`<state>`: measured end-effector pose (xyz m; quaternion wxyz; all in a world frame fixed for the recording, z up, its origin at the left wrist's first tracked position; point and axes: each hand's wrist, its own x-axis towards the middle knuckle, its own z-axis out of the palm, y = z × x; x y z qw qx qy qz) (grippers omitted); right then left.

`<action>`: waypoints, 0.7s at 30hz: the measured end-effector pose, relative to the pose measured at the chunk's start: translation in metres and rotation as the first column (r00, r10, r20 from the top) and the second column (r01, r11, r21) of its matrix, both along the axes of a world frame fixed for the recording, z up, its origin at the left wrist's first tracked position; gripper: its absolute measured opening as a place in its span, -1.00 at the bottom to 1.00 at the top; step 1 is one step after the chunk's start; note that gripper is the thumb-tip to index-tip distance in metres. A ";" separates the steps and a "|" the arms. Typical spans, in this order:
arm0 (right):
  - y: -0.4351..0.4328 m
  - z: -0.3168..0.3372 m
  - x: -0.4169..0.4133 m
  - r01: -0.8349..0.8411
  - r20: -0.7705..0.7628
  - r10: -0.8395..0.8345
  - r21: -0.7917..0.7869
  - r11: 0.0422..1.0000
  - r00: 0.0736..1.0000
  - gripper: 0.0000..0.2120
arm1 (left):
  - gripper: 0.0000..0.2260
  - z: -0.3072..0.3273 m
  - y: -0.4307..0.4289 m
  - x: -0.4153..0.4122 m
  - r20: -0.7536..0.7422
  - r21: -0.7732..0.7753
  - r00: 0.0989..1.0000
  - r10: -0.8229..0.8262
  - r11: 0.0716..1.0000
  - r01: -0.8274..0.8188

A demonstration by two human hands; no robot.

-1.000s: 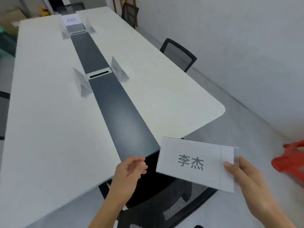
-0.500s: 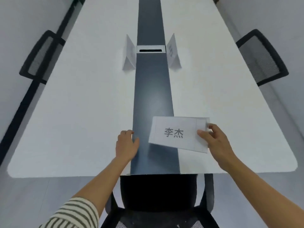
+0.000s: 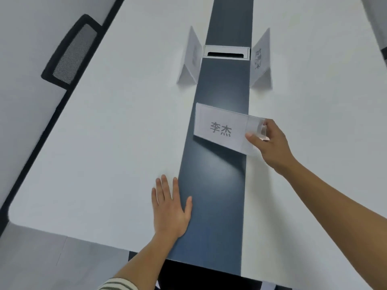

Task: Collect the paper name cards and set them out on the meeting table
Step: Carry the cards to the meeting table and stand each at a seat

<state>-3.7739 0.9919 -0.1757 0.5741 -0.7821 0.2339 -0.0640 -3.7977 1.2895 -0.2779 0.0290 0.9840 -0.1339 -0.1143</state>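
right hand pinching name card, over table

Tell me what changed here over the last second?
The right hand carried the name card forward from beyond the table to over its dark centre strip. The left hand came down and lies flat on the table. Unchanged: the pinch on the card's end; two standing cards by the slot.

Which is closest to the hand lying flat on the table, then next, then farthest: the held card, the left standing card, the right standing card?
From the left hand:
1. Held card, just ahead, over the dark strip.
2. Left standing card, farther up, left of the strip.
3. Right standing card, same row, across the strip.
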 end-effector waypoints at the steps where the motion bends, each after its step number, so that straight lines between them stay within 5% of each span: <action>1: -0.008 -0.004 0.014 -0.030 -0.010 0.029 -0.052 0.998 1.000 -0.72 | -0.35 -0.001 0.000 0.001 -0.001 0.004 1.000 0.001 1.000 -0.001; 12: -0.059 -0.031 0.094 -0.200 -0.248 0.106 -0.396 0.896 0.963 -0.59 | -0.35 -0.005 0.001 0.003 0.004 0.018 1.000 0.004 1.000 -0.004; 16: -0.045 -0.021 0.105 -0.315 -0.338 0.084 -0.720 0.619 0.938 -0.37 | -0.36 -0.006 0.001 0.003 0.009 0.016 1.000 0.002 1.000 -0.002; 21: -0.010 -0.025 0.114 -0.401 -0.382 0.135 -0.804 0.440 0.914 -0.33 | -0.36 -0.005 0.000 0.003 0.006 0.008 1.000 0.009 1.000 -0.009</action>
